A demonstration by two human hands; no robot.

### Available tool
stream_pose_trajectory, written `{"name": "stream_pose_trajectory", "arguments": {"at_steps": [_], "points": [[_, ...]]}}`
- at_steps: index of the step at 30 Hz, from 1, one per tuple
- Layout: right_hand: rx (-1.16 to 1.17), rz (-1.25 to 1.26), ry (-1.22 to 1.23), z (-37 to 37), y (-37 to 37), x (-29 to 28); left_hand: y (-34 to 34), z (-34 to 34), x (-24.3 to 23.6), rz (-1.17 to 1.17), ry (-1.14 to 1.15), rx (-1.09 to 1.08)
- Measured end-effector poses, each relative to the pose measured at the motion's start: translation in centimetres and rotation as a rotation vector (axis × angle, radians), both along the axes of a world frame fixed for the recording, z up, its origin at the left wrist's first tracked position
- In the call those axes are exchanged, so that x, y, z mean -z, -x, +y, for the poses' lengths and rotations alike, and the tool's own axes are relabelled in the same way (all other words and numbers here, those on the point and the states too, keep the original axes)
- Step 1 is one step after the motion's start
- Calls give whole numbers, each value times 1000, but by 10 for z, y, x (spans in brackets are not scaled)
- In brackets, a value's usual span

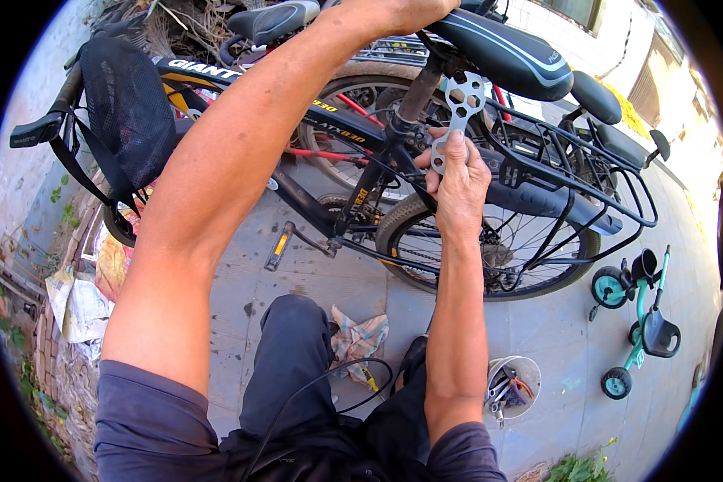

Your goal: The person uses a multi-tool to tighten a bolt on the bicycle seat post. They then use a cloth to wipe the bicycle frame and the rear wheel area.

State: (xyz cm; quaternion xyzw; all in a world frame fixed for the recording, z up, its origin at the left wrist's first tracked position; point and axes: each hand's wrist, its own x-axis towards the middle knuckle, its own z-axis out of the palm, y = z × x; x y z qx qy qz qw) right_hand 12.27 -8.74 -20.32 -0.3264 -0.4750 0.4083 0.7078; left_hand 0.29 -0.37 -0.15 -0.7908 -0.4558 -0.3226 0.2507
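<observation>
My right hand (460,181) grips a flat silver multi-hole spanner (466,100) and holds it upright beside the seat post (418,95) of a black bicycle. The spanner's upper end reaches just under the black saddle (506,55). My left arm stretches up to the top edge, where my left hand (406,14) is at the saddle's front end. Its fingers are cut off by the edge of the view, so their grip is hidden. The bicycle frame (329,120) stands across in front of me, with its rear wheel (490,249) to the right.
A white bucket of tools (530,371) stands right of my legs. A checked rag (359,341) lies by my knee. A teal child's tricycle (641,325) is farther right. A black rear rack (570,165) juts out beside my right hand. A mesh bag (128,112) hangs at the handlebar.
</observation>
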Motion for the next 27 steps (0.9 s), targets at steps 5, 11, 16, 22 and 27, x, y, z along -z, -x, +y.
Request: {"name": "stream_pose_trajectory", "arguments": {"at_steps": [5,11,16,22,27], "points": [[23,136,39,11,-7,1,-1,3,0,19,-1,12],[147,289,91,18,0,-2,0,4,0,41,31,19],[5,267,78,17,-9,1,0,0,0,14,0,35],[335,187,54,20,4,-3,-1,2,-1,-3,28,-4],[218,218,68,20,8,-3,-1,3,-2,1,25,-11]]}}
